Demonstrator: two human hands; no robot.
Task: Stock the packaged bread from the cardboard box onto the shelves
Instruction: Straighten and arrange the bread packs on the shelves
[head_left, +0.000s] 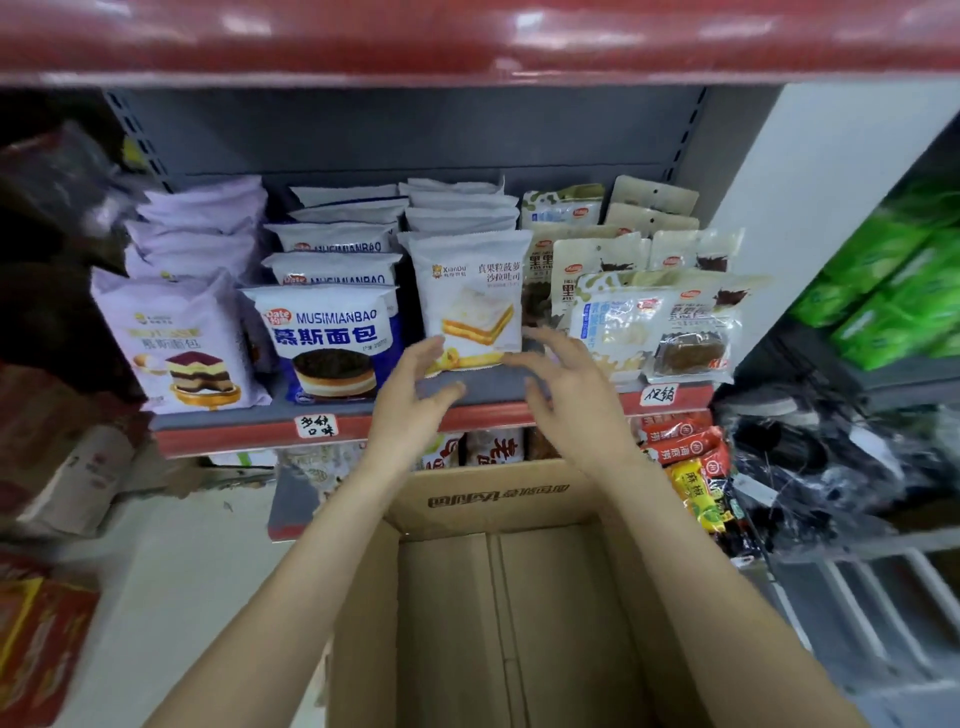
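Observation:
A white bread packet with a sandwich-cake picture (470, 301) stands upright at the front of the grey shelf (488, 387), heading a row of like packets. My left hand (415, 400) hovers just below its lower left corner, fingers spread and relaxed, holding nothing. My right hand (566, 384) is raised at its lower right, fingers spread, also holding nothing. The cardboard box (498, 597) stands open below my forearms, and its visible inside shows only bare cardboard.
Left of the white packet stand blue-and-white mousse bread packets (332, 343) and purple packets (182, 343). To its right are beige snack packets (654, 322). A red shelf edge (467, 41) runs overhead. Green packs (893, 280) fill the right-hand rack, and red sachets (685, 441) hang below.

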